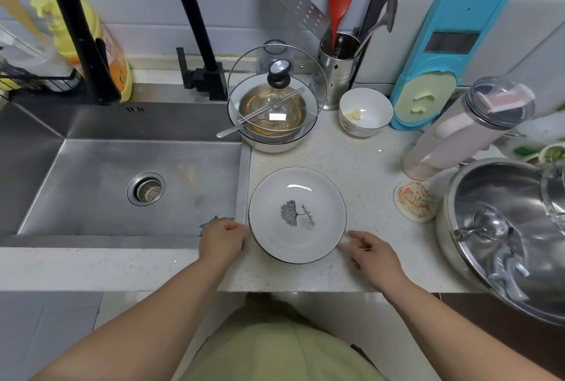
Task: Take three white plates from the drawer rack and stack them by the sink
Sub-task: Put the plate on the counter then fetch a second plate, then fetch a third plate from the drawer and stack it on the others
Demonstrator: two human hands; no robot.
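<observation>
Round white ceramic plates with a dark rim and leaf print (297, 215), stacked near the front edge of the pale speckled surface (360, 166), just beside the steel sink (122, 185); number in the stack hard to tell. Left hand (222, 238) curled against the stack's left rim, seemingly gripping it; right hand (371, 253) just beside the right rim, fingers loosely apart, holding nothing. Main risks: a one-sided push sliding the stack off the front edge, or tipping it over the sink's lip. Steel pot (507, 233) well clear to the right.

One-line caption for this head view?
Both hands, left and right, flank white plates beside the sink.
</observation>
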